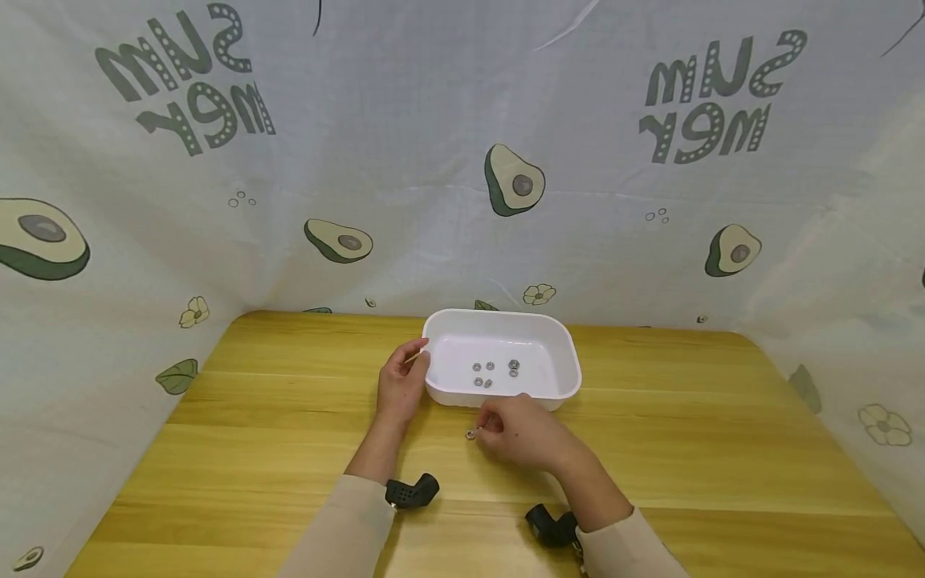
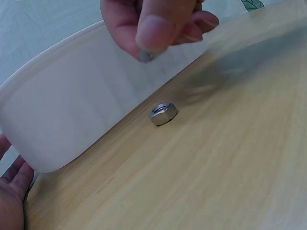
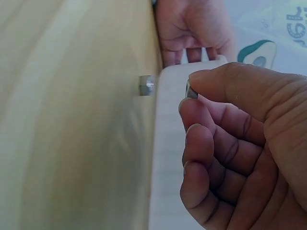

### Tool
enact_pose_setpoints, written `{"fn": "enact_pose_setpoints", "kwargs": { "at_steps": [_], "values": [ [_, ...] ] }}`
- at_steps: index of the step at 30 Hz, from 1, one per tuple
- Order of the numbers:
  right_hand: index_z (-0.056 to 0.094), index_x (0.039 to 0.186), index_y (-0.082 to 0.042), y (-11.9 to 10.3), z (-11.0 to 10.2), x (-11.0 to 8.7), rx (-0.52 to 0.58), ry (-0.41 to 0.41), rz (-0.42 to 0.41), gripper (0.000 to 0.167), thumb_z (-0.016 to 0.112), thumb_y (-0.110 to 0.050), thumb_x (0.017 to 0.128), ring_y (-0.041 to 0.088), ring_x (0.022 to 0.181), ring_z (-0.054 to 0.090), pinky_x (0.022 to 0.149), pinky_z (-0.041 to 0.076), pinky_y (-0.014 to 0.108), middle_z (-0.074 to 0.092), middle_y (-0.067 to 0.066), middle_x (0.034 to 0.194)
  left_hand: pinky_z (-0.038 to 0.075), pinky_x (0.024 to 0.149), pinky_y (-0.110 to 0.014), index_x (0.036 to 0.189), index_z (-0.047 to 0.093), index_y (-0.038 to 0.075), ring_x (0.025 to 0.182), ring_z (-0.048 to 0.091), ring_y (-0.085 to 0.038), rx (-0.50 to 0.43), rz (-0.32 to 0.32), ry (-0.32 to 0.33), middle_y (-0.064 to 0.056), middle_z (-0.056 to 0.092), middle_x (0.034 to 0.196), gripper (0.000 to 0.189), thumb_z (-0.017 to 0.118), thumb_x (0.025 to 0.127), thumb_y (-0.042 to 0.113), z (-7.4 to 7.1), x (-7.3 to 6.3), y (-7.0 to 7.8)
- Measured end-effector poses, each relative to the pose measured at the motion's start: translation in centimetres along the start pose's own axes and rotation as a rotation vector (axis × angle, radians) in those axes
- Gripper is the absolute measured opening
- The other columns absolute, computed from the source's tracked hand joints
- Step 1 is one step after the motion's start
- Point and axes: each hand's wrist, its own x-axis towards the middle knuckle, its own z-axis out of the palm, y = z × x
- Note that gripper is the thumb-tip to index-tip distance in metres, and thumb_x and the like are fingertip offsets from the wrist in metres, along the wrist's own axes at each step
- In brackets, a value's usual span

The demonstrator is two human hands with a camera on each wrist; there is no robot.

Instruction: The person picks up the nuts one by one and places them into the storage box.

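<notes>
My right hand (image 1: 523, 432) pinches a small metal nut (image 3: 192, 91) between thumb and index finger, just in front of the white plastic bin (image 1: 576, 373). Below it, a shiny hex nut (image 2: 163, 114) lies on the wooden table, close to the bin's front wall. My left hand (image 1: 401, 387) rests against the bin's left end, its fingers fairly straight along the wall and rim. Inside the bin, several nuts (image 1: 514, 364) are scattered over the floor. The right wrist view shows the left hand's fingers partly hidden behind the bin's end.
The wooden table (image 1: 289, 433) extends to both sides of the bin and towards me. Behind it hangs a pale cloth (image 1: 433, 160) printed with avocados and lettering. Each wrist carries a black camera mount (image 1: 412, 491) near the sleeve.
</notes>
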Motion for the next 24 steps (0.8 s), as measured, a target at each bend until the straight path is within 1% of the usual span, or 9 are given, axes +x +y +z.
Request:
{"fn": "enact_pose_setpoints", "kwargs": {
  "at_steps": [3, 7, 11, 16, 19, 24],
  "values": [
    [0.069, 0.085, -0.019, -0.1, -0.5, -0.2, 0.000, 0.018, -0.008, 0.006, 0.070, -0.017, 0.090, 0.007, 0.061, 0.053, 0.058, 0.044, 0.022, 0.059, -0.010, 0.067, 0.052, 0.109, -0.044, 0.128, 0.069, 0.009, 0.128, 0.061, -0.031, -0.007, -0.008, -0.002, -0.010, 0.061, 0.141, 0.033, 0.062, 0.098, 0.022, 0.0, 0.0, 0.1],
    [0.068, 0.086, -0.019, -0.1, -1.0, -0.4, -0.007, 0.047, -0.020, 0.007, 0.072, -0.018, 0.091, 0.006, 0.062, 0.052, 0.060, 0.044, 0.021, 0.058, -0.012, 0.067, 0.052, 0.108, -0.045, 0.128, 0.069, 0.008, 0.128, 0.060, -0.033, -0.011, -0.002, 0.000, -0.012, 0.060, 0.141, 0.034, 0.061, 0.099, 0.021, 0.0, 0.0, 0.0],
    [0.068, 0.086, -0.019, -0.2, -1.4, -0.6, -0.010, 0.058, -0.024, 0.007, 0.073, -0.019, 0.091, 0.006, 0.064, 0.052, 0.062, 0.045, 0.021, 0.059, -0.012, 0.069, 0.052, 0.108, -0.045, 0.128, 0.069, 0.008, 0.128, 0.060, -0.033, -0.009, 0.003, 0.003, -0.013, 0.061, 0.140, 0.033, 0.061, 0.099, 0.021, 0.1, 0.0, -0.1],
    [0.069, 0.087, -0.018, -0.5, -2.2, -0.9, 0.003, 0.082, 0.001, 0.007, 0.073, -0.020, 0.092, 0.007, 0.069, 0.054, 0.065, 0.047, 0.021, 0.061, -0.010, 0.074, 0.052, 0.109, -0.045, 0.128, 0.069, 0.009, 0.128, 0.061, -0.031, 0.002, 0.001, 0.001, -0.011, 0.061, 0.140, 0.032, 0.061, 0.099, 0.021, 0.1, 0.0, -0.1],
    [0.069, 0.088, -0.018, -0.7, -2.5, -1.0, 0.009, 0.114, 0.026, 0.006, 0.073, -0.020, 0.092, 0.008, 0.071, 0.055, 0.066, 0.048, 0.022, 0.062, -0.010, 0.075, 0.052, 0.109, -0.045, 0.128, 0.069, 0.009, 0.128, 0.061, -0.032, 0.007, 0.005, 0.003, -0.012, 0.061, 0.140, 0.032, 0.061, 0.099, 0.021, 0.1, 0.1, -0.2],
    [0.070, 0.089, -0.018, -0.6, -3.0, -1.1, -0.002, 0.193, 0.044, 0.007, 0.074, -0.021, 0.092, 0.008, 0.070, 0.055, 0.065, 0.048, 0.023, 0.062, -0.010, 0.075, 0.051, 0.109, -0.045, 0.128, 0.069, 0.009, 0.128, 0.060, -0.033, 0.004, 0.006, 0.003, -0.013, 0.061, 0.140, 0.033, 0.061, 0.099, 0.021, 0.1, 0.0, -0.2]
  ]
}}
